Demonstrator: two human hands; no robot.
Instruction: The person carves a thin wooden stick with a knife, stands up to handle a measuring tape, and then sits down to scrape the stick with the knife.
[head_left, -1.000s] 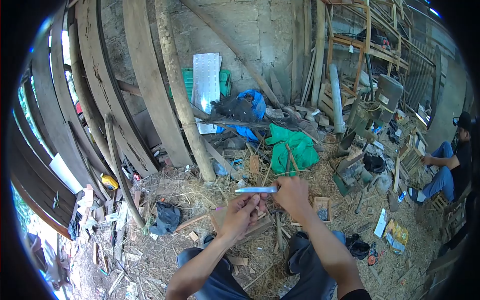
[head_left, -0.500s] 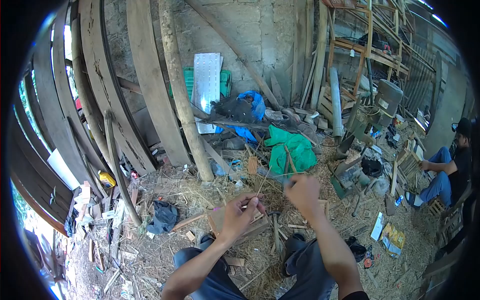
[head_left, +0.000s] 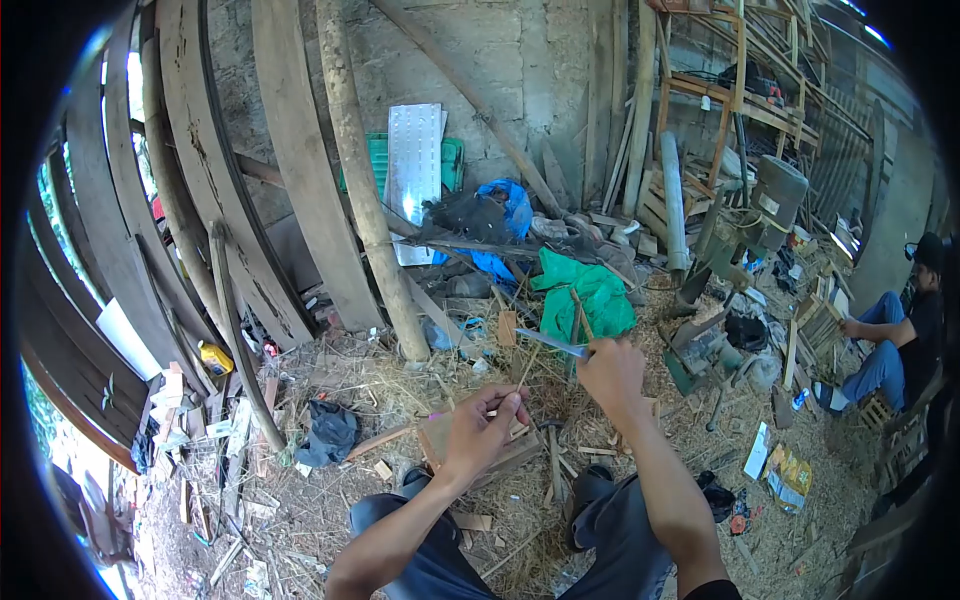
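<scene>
My left hand (head_left: 482, 428) pinches a thin wooden stick (head_left: 529, 366), which rises from the fingertips, tilted slightly right. To its right, my right hand (head_left: 612, 380) is closed round the handle of a knife (head_left: 552, 343). The blade points left, near the stick's upper end; whether they touch I cannot tell. The handle is mostly hidden in my fist. Below my hands, between my feet, sits a wooden block or box (head_left: 510, 458), partly covered by my left hand and forearm.
Wood scraps and shavings litter the ground. A green plastic sheet (head_left: 585, 292) lies ahead, and a black bag (head_left: 328, 434) lies to the left. A wooden pole (head_left: 368, 190) stands ahead. Another person (head_left: 885, 345) sits at the far right, near a wooden crate (head_left: 822, 325).
My right hand has shifted slightly, and the blade, blurred before, now shows clearly, pointing left. My left hand stays nearly in place with the stick.
</scene>
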